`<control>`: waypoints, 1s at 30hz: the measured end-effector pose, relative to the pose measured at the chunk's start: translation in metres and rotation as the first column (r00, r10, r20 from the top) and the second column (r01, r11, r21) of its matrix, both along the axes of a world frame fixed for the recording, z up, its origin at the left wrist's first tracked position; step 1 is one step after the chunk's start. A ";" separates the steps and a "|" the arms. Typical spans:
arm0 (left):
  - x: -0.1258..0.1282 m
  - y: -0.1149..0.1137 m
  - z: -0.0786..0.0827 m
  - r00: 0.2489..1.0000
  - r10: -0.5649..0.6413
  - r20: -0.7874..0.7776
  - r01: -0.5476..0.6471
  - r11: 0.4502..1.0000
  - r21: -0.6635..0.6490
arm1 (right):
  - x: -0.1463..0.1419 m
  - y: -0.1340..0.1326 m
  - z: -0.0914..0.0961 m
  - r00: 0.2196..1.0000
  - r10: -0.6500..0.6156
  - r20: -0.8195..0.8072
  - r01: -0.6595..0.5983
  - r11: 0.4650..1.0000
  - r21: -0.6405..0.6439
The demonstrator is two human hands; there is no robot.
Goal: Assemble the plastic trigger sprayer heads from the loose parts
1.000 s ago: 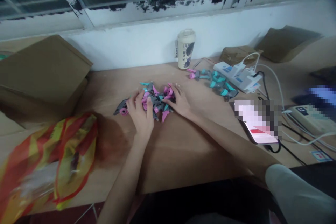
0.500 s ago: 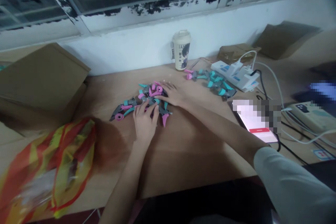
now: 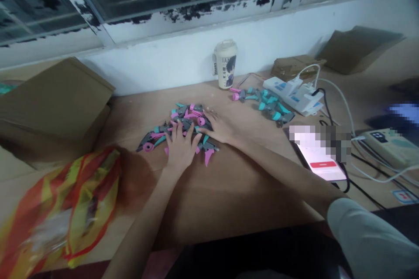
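Observation:
A pile of small grey pieces with pink and teal parts (image 3: 152, 136), which look like trigger spray heads, lies on the wooden table. My left hand (image 3: 180, 147) rests over the front of the pile, palm down with fingers spread, and hides some pieces. Against the pile's right side is my right hand (image 3: 220, 128), its fingers stretched out along the pieces. Neither hand has a piece gripped that I can see. A separate group of similar pieces, mostly teal and grey (image 3: 269, 103), lies farther back to the right.
A lidded coffee cup (image 3: 225, 65) stands by the wall. To the right are a white power strip (image 3: 294, 96) with cables, a lit phone (image 3: 322, 161) and a power bank (image 3: 389, 146). On the left sit a cardboard box (image 3: 59, 104) and a red-yellow plastic bag (image 3: 75, 209).
My left hand has turned slightly and lies flatter over the pile. My right hand has come slightly nearer and rightward. Pieces between the hands have shifted, including a pink-ringed one.

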State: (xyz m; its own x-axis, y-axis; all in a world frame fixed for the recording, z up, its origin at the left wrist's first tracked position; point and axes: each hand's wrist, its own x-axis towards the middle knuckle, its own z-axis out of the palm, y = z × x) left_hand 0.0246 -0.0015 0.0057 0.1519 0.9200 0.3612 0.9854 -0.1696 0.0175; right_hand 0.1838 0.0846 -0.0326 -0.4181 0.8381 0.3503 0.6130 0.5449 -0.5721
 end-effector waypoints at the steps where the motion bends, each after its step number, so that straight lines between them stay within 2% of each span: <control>1: 0.000 0.002 0.000 1.000 -0.013 -0.005 0.013 1.000 -0.028 | 0.001 0.000 0.000 1.000 -0.006 -0.020 0.006 1.000 -0.009; 3: 0.001 0.003 0.003 0.999 -0.024 0.021 0.025 0.998 -0.061 | 0.003 -0.001 0.003 0.998 -0.016 -0.064 0.015 1.000 -0.021; 6: -0.002 -0.001 0.013 0.995 -0.009 0.103 0.011 1.000 -0.020 | 0.007 -0.007 0.007 0.995 -0.023 -0.097 0.021 0.999 -0.024; 11: -0.020 -0.031 0.028 0.977 0.053 0.206 -0.073 0.993 0.092 | 0.018 -0.031 0.013 0.998 -0.012 -0.067 0.007 0.997 -0.075; 14: -0.033 -0.054 0.023 0.975 0.083 0.206 -0.093 0.995 0.038 | 0.025 -0.050 0.013 0.997 0.074 -0.012 -0.075 0.992 -0.104; 17: -0.042 -0.067 0.010 0.981 0.118 0.152 -0.111 0.992 -0.057 | 0.027 -0.066 0.010 0.984 0.164 0.067 -0.161 0.986 -0.054; 20: -0.047 -0.064 -0.004 0.981 0.148 0.123 -0.136 0.986 -0.098 | 0.020 -0.070 0.006 0.982 0.143 0.122 -0.143 0.990 -0.008; 23: -0.050 -0.054 -0.012 0.984 0.139 0.116 -0.132 0.989 -0.061 | 0.007 -0.064 0.005 0.988 0.094 0.119 -0.097 0.995 0.019; 30: -0.059 -0.042 -0.009 0.974 0.190 0.125 -0.203 0.973 0.105 | -0.018 -0.044 0.008 0.990 0.072 0.122 -0.081 0.994 0.073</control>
